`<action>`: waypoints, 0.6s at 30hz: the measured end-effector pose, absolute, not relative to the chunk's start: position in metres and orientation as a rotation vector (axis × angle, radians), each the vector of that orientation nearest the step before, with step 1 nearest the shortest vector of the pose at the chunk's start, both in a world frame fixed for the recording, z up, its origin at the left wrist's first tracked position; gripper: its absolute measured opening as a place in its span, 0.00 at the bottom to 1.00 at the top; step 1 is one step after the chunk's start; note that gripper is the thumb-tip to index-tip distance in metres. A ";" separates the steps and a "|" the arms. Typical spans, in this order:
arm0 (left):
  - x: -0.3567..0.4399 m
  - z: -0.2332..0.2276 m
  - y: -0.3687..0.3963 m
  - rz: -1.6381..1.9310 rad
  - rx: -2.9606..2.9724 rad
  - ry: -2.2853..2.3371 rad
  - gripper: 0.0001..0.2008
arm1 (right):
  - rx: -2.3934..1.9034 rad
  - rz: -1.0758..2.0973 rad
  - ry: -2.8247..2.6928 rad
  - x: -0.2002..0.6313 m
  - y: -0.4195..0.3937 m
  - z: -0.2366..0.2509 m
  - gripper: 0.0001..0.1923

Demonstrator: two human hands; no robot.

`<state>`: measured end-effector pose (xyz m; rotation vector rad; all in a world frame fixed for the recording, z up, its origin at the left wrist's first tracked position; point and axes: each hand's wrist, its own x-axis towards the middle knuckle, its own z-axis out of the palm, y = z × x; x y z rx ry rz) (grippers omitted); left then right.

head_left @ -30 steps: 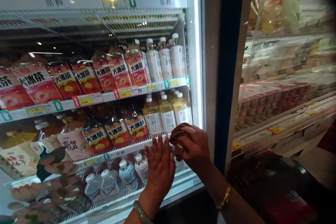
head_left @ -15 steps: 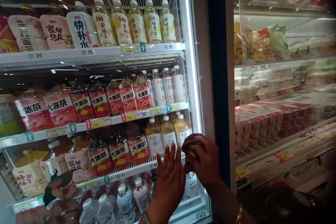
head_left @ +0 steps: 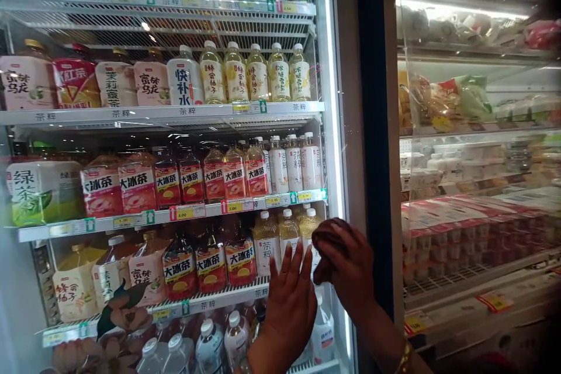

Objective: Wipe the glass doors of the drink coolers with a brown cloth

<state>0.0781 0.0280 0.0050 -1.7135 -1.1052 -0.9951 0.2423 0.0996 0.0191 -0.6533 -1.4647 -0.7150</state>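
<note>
currently wiping the fridge door glass (head_left: 245, 187); left hand (head_left: 289, 304) flat, fingers spread; right hand (head_left: 346, 269) clamped on dark cloth (head_left: 326, 234); i judge next: steady strokes.

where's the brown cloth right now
Head view, lower centre: balled in the right hand against the fridge door, cloth beside the flat left hand.

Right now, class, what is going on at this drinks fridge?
A person stands at the glass door of a drinks fridge. The left hand lies flat and open on the glass, fingers spread. The right hand presses a bunched dark cloth against the glass near the door's lit right edge. Bottled teas fill the shelves behind.
</note>
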 end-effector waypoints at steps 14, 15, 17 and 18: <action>0.071 0.020 0.026 -1.088 -1.684 -1.076 0.38 | -0.540 -0.808 -1.514 0.243 0.106 0.030 0.14; 0.072 0.025 0.026 -1.092 -1.679 -1.081 0.38 | -0.544 -0.790 -1.454 0.240 0.109 0.042 0.12; 0.076 0.037 0.027 -1.095 -1.677 -1.096 0.37 | -0.549 -0.757 -1.385 0.229 0.110 0.065 0.12; 0.077 0.043 0.027 -1.101 -1.673 -1.102 0.37 | -0.548 -0.744 -1.380 0.222 0.108 0.073 0.12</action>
